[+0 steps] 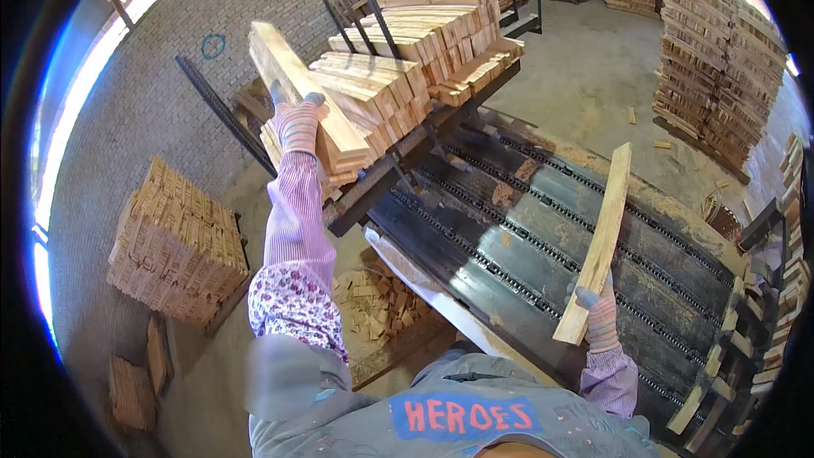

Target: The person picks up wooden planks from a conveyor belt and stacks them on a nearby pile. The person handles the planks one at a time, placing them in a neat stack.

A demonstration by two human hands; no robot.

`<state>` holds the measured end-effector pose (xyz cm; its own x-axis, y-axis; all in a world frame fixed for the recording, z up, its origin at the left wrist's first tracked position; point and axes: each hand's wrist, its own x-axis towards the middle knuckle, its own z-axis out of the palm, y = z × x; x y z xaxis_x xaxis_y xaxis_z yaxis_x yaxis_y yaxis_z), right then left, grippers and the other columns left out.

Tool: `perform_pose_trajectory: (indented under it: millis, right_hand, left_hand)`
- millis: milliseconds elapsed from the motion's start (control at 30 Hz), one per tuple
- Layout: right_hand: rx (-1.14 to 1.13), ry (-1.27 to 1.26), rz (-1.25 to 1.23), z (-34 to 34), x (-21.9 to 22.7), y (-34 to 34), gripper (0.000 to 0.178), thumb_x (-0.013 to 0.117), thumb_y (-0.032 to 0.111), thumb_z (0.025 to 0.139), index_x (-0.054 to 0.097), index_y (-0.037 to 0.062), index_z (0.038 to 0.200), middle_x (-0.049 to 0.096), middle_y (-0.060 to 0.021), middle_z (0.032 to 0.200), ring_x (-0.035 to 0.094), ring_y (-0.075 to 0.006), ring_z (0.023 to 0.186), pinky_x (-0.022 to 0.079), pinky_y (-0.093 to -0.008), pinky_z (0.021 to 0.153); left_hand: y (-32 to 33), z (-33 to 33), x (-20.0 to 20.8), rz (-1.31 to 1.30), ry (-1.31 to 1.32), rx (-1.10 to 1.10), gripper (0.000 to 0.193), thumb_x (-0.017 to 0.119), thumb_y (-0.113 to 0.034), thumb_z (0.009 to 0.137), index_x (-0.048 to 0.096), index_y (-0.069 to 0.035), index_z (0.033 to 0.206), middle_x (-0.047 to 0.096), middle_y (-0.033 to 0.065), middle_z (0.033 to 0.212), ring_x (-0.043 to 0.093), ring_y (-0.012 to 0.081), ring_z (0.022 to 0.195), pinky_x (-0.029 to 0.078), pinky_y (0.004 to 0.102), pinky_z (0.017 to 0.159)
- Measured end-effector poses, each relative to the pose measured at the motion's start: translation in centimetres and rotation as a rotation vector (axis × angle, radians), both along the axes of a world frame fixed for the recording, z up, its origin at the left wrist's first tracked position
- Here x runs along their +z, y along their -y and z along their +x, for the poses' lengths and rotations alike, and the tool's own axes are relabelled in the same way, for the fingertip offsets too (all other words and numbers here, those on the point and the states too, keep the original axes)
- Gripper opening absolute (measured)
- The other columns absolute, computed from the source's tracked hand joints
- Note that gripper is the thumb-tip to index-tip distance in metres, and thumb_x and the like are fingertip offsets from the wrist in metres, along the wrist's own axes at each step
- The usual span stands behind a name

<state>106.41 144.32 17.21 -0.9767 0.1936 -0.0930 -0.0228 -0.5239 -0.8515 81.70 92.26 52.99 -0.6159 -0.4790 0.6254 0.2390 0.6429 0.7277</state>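
Above the chain conveyor (527, 248), the right hand's (600, 315) grip is closed round a slanting plank (604, 233) near its lower end, likely for control; the left hand (297, 125) grasps a board (318, 106) atop the stack (377, 89), seemingly steadying it.

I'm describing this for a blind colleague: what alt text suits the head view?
A person's gloved left hand grips a plank at the left end of a lumber stack, while their gloved right hand holds a narrow board over a chain conveyor. A brick wall stands behind.
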Motion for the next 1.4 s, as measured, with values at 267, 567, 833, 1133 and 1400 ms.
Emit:
perform_pose_trajectory:
  millis: [267, 567, 833, 1133, 1400]
  right_hand:
    - [-0.123, 0.015, 0.102, -0.6, 2.6, -1.8, 0.08, 0.073, 0.003, 0.087, 0.039, 0.0131, 0.158, 0.065, -0.008, 0.109, 0.069, -0.0183, 0.09, 0.062, -0.0328, 0.072]
    - [-0.155, -0.053, 0.152, -3.5, 4.2, 0.4, 0.069, 0.068, 0.012, 0.09, 0.046, 0.003, 0.155, 0.065, -0.0082, 0.124, 0.066, -0.02, 0.11, 0.054, -0.0315, 0.097]
    - [-0.14, -0.249, 0.734, -13.5, 17.6, 4.5, 0.069, 0.073, 0.016, 0.091, 0.046, -0.0067, 0.15, 0.065, -0.0138, 0.129, 0.063, -0.0199, 0.115, 0.051, -0.0326, 0.102]
    - [-0.456, -0.48, 1.291, -38.1, 32.5, 11.3, 0.057, 0.071, 0.023, 0.098, 0.048, 0.0213, 0.151, 0.07, -0.0194, 0.127, 0.07, -0.0349, 0.113, 0.055, -0.0452, 0.1]
    - [-0.543, -0.63, 1.796, -58.9, 45.5, 22.8, 0.045, 0.059, 0.02, 0.105, 0.05, 0.0233, 0.149, 0.07, -0.018, 0.108, 0.071, -0.038, 0.099, 0.059, -0.0492, 0.088]
  left_hand:
    - [7.4, -14.7, 0.1, -0.385, 0.884, 0.339, 0.102, 0.077, -0.052, 0.09, 0.024, -0.013, 0.168, 0.041, 0.0211, 0.165, 0.047, 0.0352, 0.148, 0.037, 0.0379, 0.122]
    - [-0.5, -1.6, -2.9, 0.076, 0.481, -0.328, 0.12, 0.079, -0.066, 0.085, 0.014, -0.011, 0.169, 0.039, 0.0307, 0.162, 0.046, 0.0373, 0.146, 0.04, 0.0438, 0.119]
    - [-0.7, -1.7, -8.8, -0.252, 0.214, -0.102, 0.085, 0.097, -0.024, 0.072, 0.052, -0.012, 0.143, 0.056, 0.0215, 0.138, 0.06, 0.0376, 0.123, 0.054, 0.044, 0.102]
    - [-3.4, 3.2, -9.1, -0.38, -0.255, -0.238, 0.068, 0.089, -0.018, 0.08, 0.059, -0.002, 0.139, 0.053, 0.0279, 0.149, 0.056, 0.0446, 0.134, 0.043, 0.0474, 0.116]
    - [-5.7, -2.5, -12.1, 0.432, 0.172, -1.361, 0.073, 0.071, 0.001, 0.095, 0.041, -0.006, 0.161, 0.031, 0.0162, 0.17, 0.05, 0.0263, 0.144, 0.041, 0.0399, 0.117]
